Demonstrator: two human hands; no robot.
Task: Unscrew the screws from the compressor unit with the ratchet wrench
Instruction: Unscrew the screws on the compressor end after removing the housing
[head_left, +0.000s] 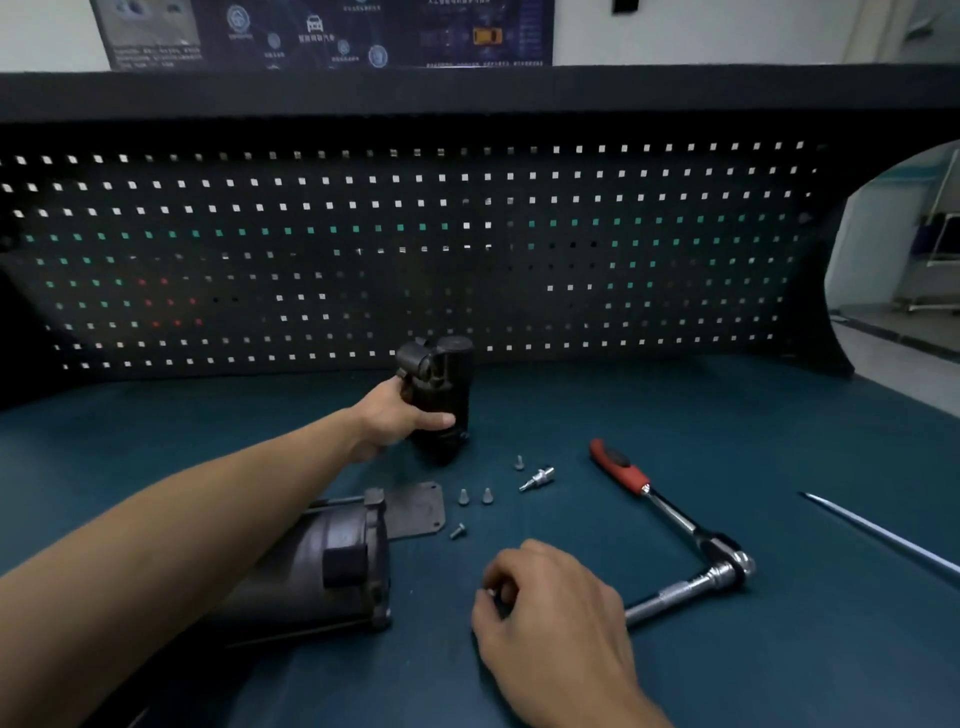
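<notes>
— Right hand (550, 618) first, low by the front edge of the worktop (675, 405). What are its fingers doing?

— Curled in, thumb and forefinger pinching a small pale piece (491, 592). It's too small to say whether it's a screw.

— And the ratchet wrench (670, 512)?

— It lies flat on the worktop, right of centre, with no hand on its red grip, which points toward the back edge. A bright extension bar (670, 597) runs from the wrench head toward the front and slips under the heel of the right hand. Whether they touch, I cannot tell.

— Where is the compressor?

— It's in two pieces. The compressor body (322, 571) lies on its side toward the front left corner, partly under the left forearm. A flat grey plate (415, 506) sits just beside its end. The black head part (444, 384) stands upright near the back edge, in front of the pegboard (467, 234). The left hand (400, 418) grips it, fingers wrapped round its side.

— Any loose screws?

— Four screws (464, 497) lie on the worktop between the plate and the wrench. Two are side by side, one is nearer the front by the plate's corner, and one is farther back. A silver socket bit (537, 478) lies just beside that last one.

— Anything else?

— A thin rod (883, 535) slants along the right edge, well apart from the wrench.
</notes>
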